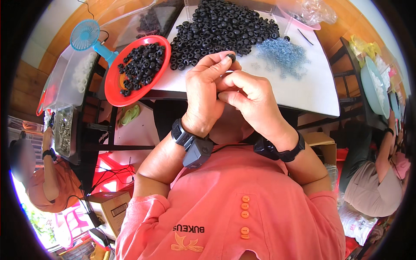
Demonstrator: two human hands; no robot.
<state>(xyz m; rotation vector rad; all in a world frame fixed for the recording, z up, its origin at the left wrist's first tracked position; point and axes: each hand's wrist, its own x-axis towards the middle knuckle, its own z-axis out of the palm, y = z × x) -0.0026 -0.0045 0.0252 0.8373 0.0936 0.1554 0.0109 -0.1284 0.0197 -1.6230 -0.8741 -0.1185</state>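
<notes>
My left hand (pixel 203 89) is raised over the table's front edge, its thumb and forefinger pinching a small black ring-shaped piece (pixel 231 56). Close against it, my right hand (pixel 253 93) has thumb and forefinger pressed together. A bit of something dark shows at those fingertips, too small to make out. Behind my hands lies a big heap of black ring-shaped pieces (pixel 225 26) on the white tabletop (pixel 310 93). Right of that heap is a pile of tiny clear bluish pieces (pixel 284 54). A red bowl (pixel 113 92), tilted, holds more of the black pieces at the left.
A blue fan (pixel 85 35) stands behind the red bowl. At the back right is a pink tray (pixel 305 24) with clear plastic on it, near a thin black stick (pixel 305 37). Co-workers sit at both sides, by a metal tray (pixel 66 132) and a light-blue basin (pixel 373 86).
</notes>
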